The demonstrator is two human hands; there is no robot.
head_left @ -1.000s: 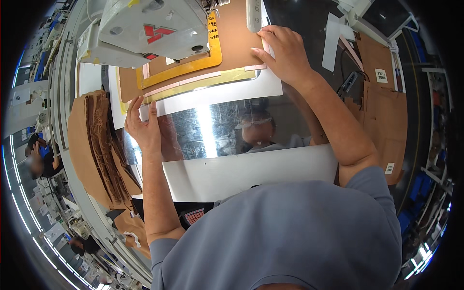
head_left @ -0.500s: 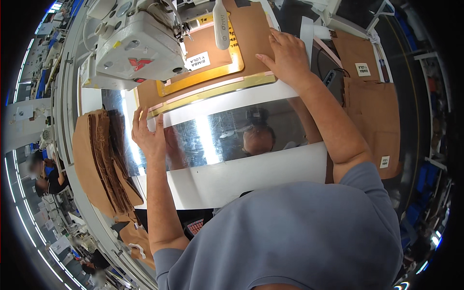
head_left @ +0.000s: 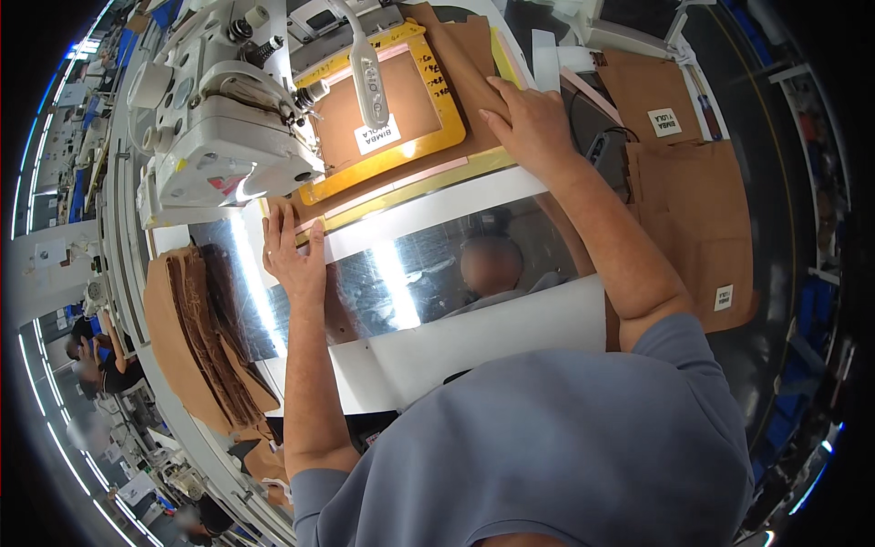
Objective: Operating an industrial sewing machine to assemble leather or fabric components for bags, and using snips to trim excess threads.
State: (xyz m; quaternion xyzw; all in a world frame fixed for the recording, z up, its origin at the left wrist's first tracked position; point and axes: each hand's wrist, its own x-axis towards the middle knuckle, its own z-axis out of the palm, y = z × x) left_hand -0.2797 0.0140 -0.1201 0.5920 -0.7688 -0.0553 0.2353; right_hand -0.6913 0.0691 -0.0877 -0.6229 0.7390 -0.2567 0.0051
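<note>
A flat brown panel (head_left: 478,144) lies under a yellow frame (head_left: 456,137) at the sewing machine (head_left: 232,137). Along the panel's near edge run a yellow strip (head_left: 401,203) and a pale pink strip. My left hand (head_left: 296,260) rests on the near left corner, thumb and fingers apart, fingertips on the strip. At the panel's right side, my right hand (head_left: 538,132) has its thumb and fingers closed on a raised brown fold (head_left: 456,55). Its fingertips are partly hidden. A white label (head_left: 376,135) lies within the frame.
A shiny metal plate (head_left: 437,264) is set in the white table (head_left: 492,328) before me. Stacked brown pieces (head_left: 205,346) stand at the left. More brown panels (head_left: 693,228) and a screwdriver (head_left: 706,114) lie at the right. A white oblong fixture (head_left: 369,82) hangs over the frame.
The brown material by my right hand now stands up in a fold; before, it lay flat under the fingers. My left hand stays at the near left corner. The whole view has shifted slightly.
</note>
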